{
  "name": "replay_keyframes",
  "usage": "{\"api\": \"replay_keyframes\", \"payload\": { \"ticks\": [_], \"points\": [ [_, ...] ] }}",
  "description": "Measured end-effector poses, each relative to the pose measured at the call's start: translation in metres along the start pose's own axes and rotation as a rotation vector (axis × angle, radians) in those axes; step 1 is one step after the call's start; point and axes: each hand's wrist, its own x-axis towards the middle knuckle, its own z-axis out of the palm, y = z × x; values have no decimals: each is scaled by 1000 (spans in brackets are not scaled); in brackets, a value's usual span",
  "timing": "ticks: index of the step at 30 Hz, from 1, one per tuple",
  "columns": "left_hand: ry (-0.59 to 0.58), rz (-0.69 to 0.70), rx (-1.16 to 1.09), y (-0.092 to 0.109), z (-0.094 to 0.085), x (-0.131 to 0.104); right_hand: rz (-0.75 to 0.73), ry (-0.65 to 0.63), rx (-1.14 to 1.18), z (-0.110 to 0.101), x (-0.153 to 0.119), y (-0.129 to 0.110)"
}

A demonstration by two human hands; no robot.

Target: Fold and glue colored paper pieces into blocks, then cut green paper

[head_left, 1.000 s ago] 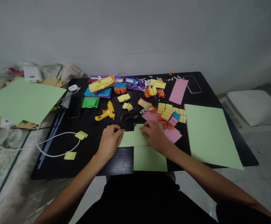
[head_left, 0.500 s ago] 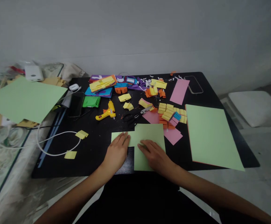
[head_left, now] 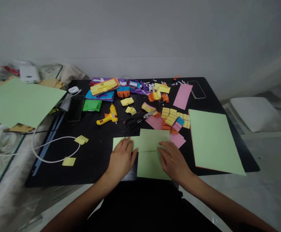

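Note:
A pale green paper [head_left: 154,140] lies on the black table right in front of me, with a horizontal line, a crease or an edge, running across its middle. A narrower pale green part [head_left: 135,140] sticks out to its left; I cannot tell whether it is a separate piece. My left hand [head_left: 121,157] rests flat on that narrower part, fingers extended and thumb out to the side. Over the right edge of the paper lies my right hand [head_left: 173,159], fingers stretched and slightly apart, touching the sheet near the line.
Black-handled scissors [head_left: 140,120] and a yellow glue gun [head_left: 108,116] lie beyond the paper. Folded yellow pieces [head_left: 171,119] and pink paper [head_left: 182,96] are behind. Large green sheets [head_left: 215,141] sit at right. A white cable [head_left: 55,161] loops at left.
My right hand has slid right, from the middle of the paper to its right edge, uncovering the horizontal line. My left thumb has spread outward. The whole view has shifted slightly.

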Motion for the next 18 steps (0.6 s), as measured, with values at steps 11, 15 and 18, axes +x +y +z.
{"api": "replay_keyframes", "payload": {
  "ticks": [11,15,18],
  "points": [
    [19,-93,-23,8,6,-1,-79,-111,64,38,37,-24],
    [5,-80,-62,0,3,-5,-79,-99,50,41,33,-22],
    [-4,-101,-54,-11,-3,-12,-85,-97,42,41,33,-22]
  ]
}}
